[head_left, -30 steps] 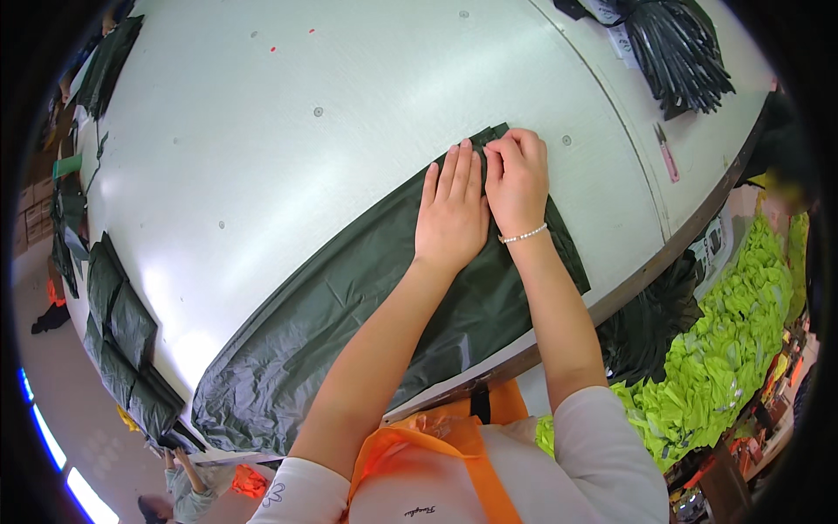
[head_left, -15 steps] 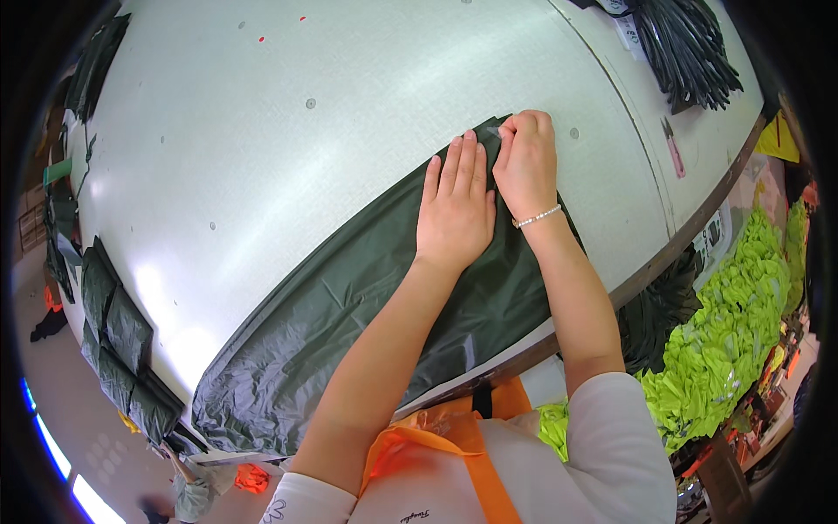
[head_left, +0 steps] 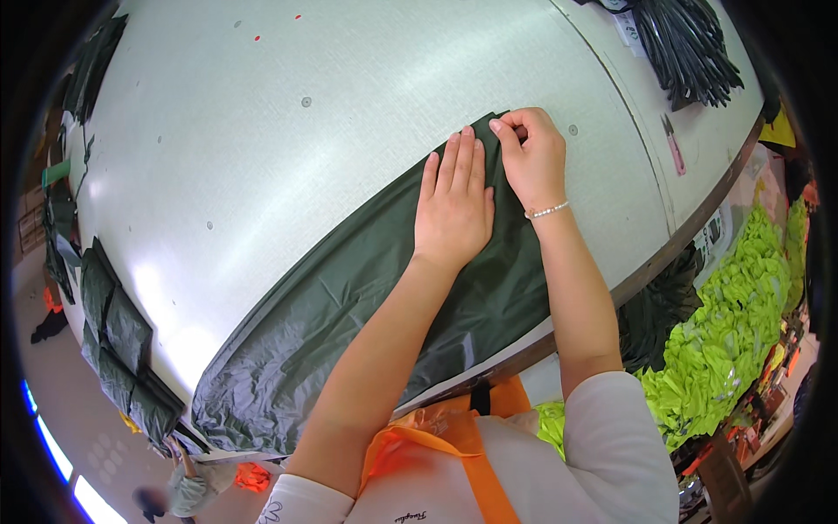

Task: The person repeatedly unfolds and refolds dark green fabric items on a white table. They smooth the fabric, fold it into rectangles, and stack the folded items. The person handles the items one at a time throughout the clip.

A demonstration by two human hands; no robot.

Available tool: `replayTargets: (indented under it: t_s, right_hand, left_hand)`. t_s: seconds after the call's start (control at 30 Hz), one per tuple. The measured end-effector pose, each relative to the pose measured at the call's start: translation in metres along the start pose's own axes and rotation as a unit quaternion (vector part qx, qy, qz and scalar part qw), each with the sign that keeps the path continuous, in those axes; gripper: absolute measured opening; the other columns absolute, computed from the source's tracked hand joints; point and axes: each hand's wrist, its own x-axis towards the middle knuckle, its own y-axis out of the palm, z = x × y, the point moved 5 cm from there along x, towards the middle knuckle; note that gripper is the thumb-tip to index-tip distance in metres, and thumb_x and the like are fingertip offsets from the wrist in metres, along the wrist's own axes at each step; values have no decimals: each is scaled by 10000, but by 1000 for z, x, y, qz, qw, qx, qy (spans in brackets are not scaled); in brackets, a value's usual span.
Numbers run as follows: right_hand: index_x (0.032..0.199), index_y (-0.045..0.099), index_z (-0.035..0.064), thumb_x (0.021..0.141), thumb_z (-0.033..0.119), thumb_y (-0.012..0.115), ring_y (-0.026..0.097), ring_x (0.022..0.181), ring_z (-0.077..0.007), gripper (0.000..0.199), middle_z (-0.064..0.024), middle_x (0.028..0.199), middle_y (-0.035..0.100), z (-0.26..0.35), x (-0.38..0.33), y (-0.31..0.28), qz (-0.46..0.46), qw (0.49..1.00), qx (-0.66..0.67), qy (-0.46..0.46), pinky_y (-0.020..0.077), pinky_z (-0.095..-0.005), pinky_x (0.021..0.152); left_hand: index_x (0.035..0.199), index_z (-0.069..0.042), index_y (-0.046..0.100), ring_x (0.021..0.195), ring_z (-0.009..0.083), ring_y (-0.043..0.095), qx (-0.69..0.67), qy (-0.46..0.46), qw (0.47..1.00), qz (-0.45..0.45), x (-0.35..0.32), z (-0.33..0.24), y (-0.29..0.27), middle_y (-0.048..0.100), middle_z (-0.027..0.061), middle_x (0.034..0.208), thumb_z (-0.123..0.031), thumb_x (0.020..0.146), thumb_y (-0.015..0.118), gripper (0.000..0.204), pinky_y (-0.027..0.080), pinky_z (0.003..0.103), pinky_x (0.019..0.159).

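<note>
Both hands are sitting slightly farther up the dark green sheet (head_left: 349,306) than a second ago, and the right hand (head_left: 534,157), which was lying flat then, is now curling at the sheet's far corner. Its fingers (head_left: 506,129) are closing in a pinch on the corner of the fabric, thumb tucked underneath, so the edge is being gripped between them. A beaded bracelet (head_left: 547,210) is circling that wrist. The left hand (head_left: 452,210) is pressing flat on the sheet just beside the right one, fingers straight and held together, gripping nothing.

That thin, crinkled sheet is lying stretched diagonally across the pale grey counter (head_left: 262,131), running from the far corner under the hands down to the near left edge, where its lower end is hanging slightly over the rim. Along the counter's left edge, folded dark green pieces (head_left: 118,341) are lying in a row. At the far right corner a pile of dark pieces (head_left: 690,52) is resting, well apart from the hands. Beyond the counter's right edge, a heap of bright lime-green material (head_left: 733,332) is showing. An orange apron (head_left: 454,454) is covering the person's front.
</note>
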Motion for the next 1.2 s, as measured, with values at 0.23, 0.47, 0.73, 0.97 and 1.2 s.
replayTargets:
  t_s: [0.23,0.47,0.73,0.97,1.2]
  right_hand:
    - [750,610,28,796,124,679,567,622,-185,127,-75,760,612,-9,1,-2,-16,994,38,98,475,-308,603]
    - [744,610,2,798,116,676,559,581,-164,142,-78,712,620,-8,4,-5,-47,992,29,114,470,-296,575]
    - [868,631,-17,826,82,656,569,534,-95,111,-39,681,624,-42,30,-36,-84,965,172,182,467,-229,523]
    - [917,680,55,791,57,664,597,651,-198,127,-70,757,623,9,0,-12,77,997,22,-16,488,-289,605]
    - [837,676,69,785,69,662,599,692,-253,53,-77,789,612,8,2,-1,39,996,-66,-52,489,-335,622]
  left_hand:
    - [1357,28,377,1344,285,317,-5,2,1000,-1,4,-2,2,318,158,1458,-185,862,515,557,278,443,1078]
    - [1363,28,368,1357,277,296,-4,2,1000,-4,6,-3,4,303,156,1466,-196,870,503,558,260,439,1091]
    - [1376,25,348,1377,267,257,15,-29,999,27,-1,2,1,270,150,1485,-201,881,484,561,224,433,1108]
    - [1369,28,352,1370,281,265,16,-25,999,16,0,1,0,278,154,1478,-190,876,487,555,229,443,1105]
    - [1311,24,434,1298,308,368,6,-14,1000,-20,2,0,-6,365,167,1419,-174,857,524,503,303,445,1055]
